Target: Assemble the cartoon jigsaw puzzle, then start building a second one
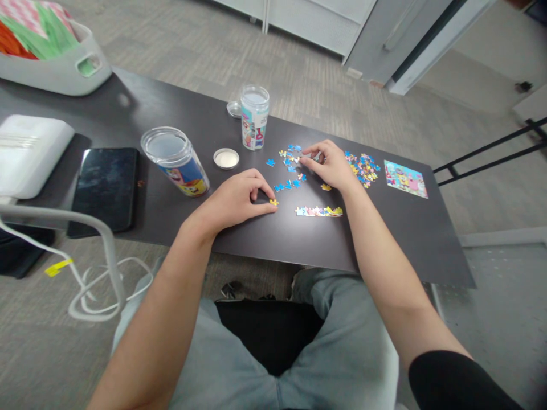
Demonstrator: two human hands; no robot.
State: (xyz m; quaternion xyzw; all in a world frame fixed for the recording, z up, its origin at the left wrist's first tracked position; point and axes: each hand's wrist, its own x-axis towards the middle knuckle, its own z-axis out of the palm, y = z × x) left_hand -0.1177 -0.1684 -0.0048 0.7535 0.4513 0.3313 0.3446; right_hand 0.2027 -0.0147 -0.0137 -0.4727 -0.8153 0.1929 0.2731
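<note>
Between the thumb and index finger of my left hand (239, 199) is a yellow puzzle piece (274, 202), close to the table top. My right hand (328, 163) has its thumb and fingertips together at a small group of loose puzzle pieces (292, 162); whether a piece is pinched there I cannot make out. A joined strip of puzzle pieces (318, 212) lies nearer to me, between my arms. Behind my right wrist is a pile of mixed puzzle pieces (366, 169). One single yellow piece (326, 187) lies just below the right hand.
A picture card (405, 179) lies at the right. Two clear printed canisters stand on the table, a near one (177, 162) and a far one (254, 118); a round lid (226, 159) lies between them. Leftward are a black tablet (105, 188), a white box (32, 154) and a basket (55, 71).
</note>
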